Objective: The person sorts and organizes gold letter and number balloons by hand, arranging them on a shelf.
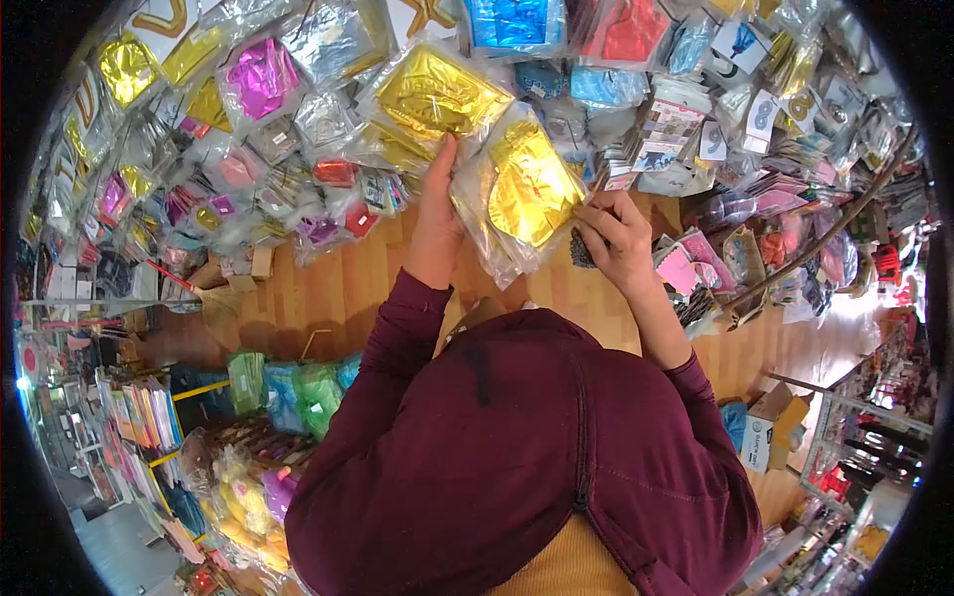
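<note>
- Two maroon sleeves reach forward from the person's body, out over a wooden bench (328, 298)
- right hand (618, 241) has its grip pinched shut on the right edge of a clear packet of gold foil (527, 189), with a small dark item (582, 250) tucked under the fingers
- left hand (437, 223) is raised with fingers straight, pressed against the same packet's left edge; whether that grip closes round it, I cannot tell
- that packet is tilted, held just above the bench between both hands
- just behind it lies a second gold foil packet (432, 94), atop heaped bagged foil shapes
- farther off, a pink foil packet (260, 77) and a blue foil packet (512, 22) lie among the heap
</note>
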Demonstrator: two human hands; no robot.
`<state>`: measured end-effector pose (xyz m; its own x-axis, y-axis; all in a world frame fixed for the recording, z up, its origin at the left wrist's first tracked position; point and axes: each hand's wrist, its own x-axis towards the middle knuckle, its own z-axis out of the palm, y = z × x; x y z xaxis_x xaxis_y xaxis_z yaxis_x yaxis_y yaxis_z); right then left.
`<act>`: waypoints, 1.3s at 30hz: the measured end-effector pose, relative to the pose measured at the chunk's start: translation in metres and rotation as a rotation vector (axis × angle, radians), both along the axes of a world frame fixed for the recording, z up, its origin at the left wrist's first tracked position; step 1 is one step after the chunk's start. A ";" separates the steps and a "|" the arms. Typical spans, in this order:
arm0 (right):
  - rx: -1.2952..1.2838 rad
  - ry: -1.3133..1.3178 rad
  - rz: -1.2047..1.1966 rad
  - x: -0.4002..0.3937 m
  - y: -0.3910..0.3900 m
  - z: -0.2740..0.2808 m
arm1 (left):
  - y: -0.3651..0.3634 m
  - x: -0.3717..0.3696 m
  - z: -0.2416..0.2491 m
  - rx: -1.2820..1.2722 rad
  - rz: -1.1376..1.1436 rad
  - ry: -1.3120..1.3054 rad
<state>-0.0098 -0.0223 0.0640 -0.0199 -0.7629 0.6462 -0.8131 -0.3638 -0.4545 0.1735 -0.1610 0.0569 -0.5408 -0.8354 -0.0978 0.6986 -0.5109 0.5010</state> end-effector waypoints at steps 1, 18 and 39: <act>-0.015 0.003 0.022 0.002 -0.002 0.002 | -0.002 0.001 -0.002 0.016 -0.012 0.032; 0.186 -0.165 0.282 0.010 -0.025 0.073 | -0.022 0.028 -0.008 0.012 -0.059 -0.057; 0.358 0.496 0.069 0.047 -0.078 0.139 | -0.038 0.069 -0.008 -0.032 -0.139 -0.176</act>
<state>0.0376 -0.1002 0.2028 0.2746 -0.9231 0.2693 -0.9389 -0.3179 -0.1321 0.2423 -0.1992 0.0491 -0.6279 -0.7584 -0.1750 0.5233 -0.5778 0.6264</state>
